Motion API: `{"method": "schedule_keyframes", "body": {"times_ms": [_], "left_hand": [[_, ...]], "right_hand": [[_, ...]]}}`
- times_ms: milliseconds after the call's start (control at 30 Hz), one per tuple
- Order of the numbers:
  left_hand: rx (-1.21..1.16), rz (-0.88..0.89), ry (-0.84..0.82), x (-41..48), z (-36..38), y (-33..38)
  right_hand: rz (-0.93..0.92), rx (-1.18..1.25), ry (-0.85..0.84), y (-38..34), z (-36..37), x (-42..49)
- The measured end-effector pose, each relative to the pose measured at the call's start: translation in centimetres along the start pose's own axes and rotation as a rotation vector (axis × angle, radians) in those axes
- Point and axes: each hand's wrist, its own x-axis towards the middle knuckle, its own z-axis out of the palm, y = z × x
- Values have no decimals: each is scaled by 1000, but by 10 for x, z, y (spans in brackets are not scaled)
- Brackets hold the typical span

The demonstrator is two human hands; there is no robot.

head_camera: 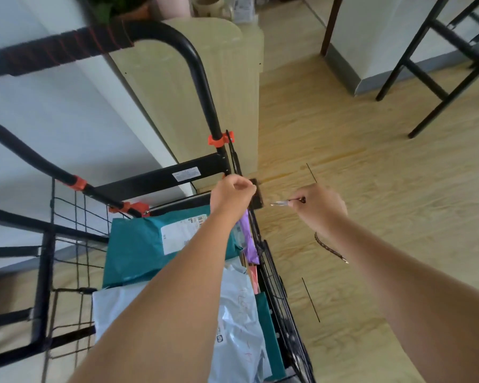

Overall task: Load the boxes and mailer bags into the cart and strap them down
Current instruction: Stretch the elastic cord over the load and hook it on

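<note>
The cart handle (67, 48) is smeared by blur at upper left and cut by the left edge. The teal mailer bag (138, 250) and pale mailer bag (238, 327) are half covered by the left forearm. The label (177, 233) print is too small. Anything inside the curled left hand (233, 192) is hidden. The small metal piece (281, 203) pinched by the right hand (320, 207) cannot be identified.
</note>
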Motion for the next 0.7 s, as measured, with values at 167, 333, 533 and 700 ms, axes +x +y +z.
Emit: {"method": "schedule_keyframes", "body": {"times_ms": [167, 333, 533, 700], "left_hand": [[212, -91, 95, 14, 17, -74], [318, -98, -48, 21, 45, -110], [372, -151, -177, 30, 74, -121], [324, -205, -239, 30, 85, -120]], "right_hand": [[63, -13, -25, 18, 61, 17], [106, -19, -61, 28, 114, 30], [109, 87, -55, 31, 148, 44], [114, 115, -72, 26, 162, 53]]}}
